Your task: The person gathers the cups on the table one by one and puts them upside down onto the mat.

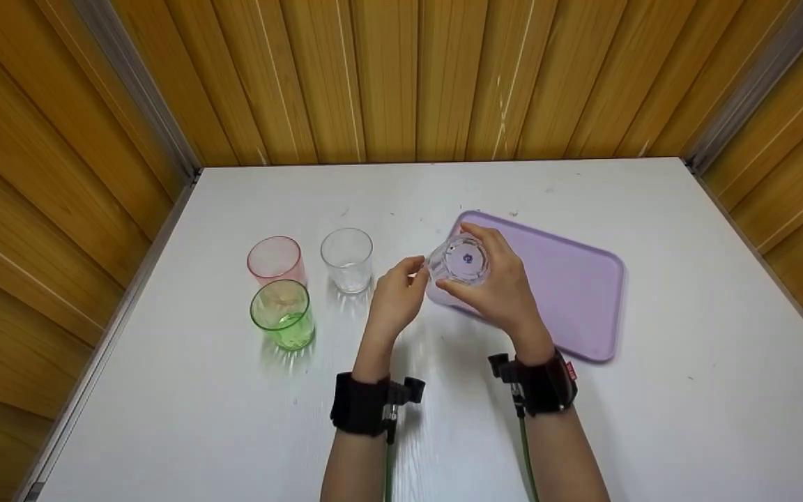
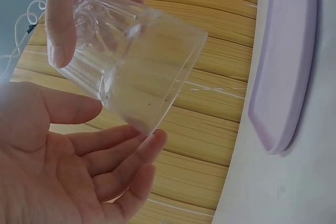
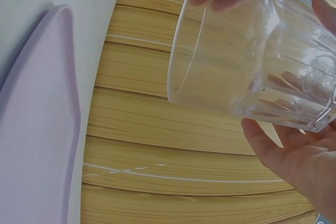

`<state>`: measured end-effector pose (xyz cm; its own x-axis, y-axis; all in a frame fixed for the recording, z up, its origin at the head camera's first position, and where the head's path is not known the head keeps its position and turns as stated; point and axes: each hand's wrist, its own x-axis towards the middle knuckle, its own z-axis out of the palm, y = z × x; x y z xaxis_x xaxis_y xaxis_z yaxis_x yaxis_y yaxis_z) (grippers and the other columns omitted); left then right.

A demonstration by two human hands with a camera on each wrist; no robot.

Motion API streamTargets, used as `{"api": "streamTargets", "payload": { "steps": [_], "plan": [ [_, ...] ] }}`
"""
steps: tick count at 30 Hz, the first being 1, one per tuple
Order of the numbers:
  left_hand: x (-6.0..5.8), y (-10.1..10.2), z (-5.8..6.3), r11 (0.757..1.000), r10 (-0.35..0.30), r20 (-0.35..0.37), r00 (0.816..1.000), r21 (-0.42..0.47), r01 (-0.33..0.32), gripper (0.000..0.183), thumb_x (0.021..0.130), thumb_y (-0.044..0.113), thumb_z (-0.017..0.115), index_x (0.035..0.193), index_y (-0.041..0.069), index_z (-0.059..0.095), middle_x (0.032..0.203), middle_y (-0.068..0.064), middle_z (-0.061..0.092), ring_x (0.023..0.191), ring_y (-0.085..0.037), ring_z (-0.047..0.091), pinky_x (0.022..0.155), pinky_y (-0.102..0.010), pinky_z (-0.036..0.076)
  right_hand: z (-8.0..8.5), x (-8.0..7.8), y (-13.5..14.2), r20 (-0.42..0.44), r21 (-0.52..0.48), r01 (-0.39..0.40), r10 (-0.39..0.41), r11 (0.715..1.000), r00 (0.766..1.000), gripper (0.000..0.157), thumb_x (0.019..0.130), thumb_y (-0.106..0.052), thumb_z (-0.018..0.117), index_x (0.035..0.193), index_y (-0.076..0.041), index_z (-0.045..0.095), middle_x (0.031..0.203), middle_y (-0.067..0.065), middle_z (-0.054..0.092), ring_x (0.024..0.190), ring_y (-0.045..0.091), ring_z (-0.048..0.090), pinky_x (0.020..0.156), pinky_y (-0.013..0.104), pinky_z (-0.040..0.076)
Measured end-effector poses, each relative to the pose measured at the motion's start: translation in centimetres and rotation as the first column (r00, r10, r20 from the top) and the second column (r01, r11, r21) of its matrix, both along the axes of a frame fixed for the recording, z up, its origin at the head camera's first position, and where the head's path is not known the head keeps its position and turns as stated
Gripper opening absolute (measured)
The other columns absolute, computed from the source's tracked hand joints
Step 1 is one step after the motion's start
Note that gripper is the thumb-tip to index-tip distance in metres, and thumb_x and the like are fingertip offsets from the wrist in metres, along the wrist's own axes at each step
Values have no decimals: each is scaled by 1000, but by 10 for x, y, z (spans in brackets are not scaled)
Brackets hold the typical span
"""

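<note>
My right hand (image 1: 502, 286) grips a clear drinking glass (image 1: 464, 259) near its base, thumb and fingers on opposite sides. The glass is tipped over, base toward the head camera, and raised above the table by the left end of a lilac tray (image 1: 569, 293). Close to its rim, my left hand (image 1: 398, 293) holds the glass lightly; in the left wrist view its thumb (image 2: 79, 108) is at the wall and curled fingertips are at the rim. In the right wrist view, the left fingers show through the glass wall (image 3: 231, 56).
Left of my hands, a second clear glass (image 1: 347, 259), a pink glass (image 1: 274, 259) and a green glass (image 1: 281, 314) stand upright on the white table (image 1: 199, 418). The green one partly covers the pink. Wood-patterned panels (image 1: 415, 84) enclose the table at the back and sides.
</note>
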<state>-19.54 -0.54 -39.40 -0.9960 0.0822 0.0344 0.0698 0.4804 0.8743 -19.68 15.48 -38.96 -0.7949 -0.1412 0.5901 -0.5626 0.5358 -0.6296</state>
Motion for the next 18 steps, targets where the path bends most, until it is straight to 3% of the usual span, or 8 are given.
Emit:
{"api": "streamTargets", "payload": {
  "steps": [18],
  "plan": [
    [1, 3, -2, 996, -71, 5, 997, -47, 71, 37, 95, 22, 42, 125, 3, 53, 125, -12, 56, 106, -27, 59, 86, -40, 47, -1, -1, 0, -13, -12, 7, -8, 1000, 1000, 74, 61, -24, 84, 125, -6, 50, 116, 7, 56, 97, 17, 53, 81, 36, 44]
  ]
}}
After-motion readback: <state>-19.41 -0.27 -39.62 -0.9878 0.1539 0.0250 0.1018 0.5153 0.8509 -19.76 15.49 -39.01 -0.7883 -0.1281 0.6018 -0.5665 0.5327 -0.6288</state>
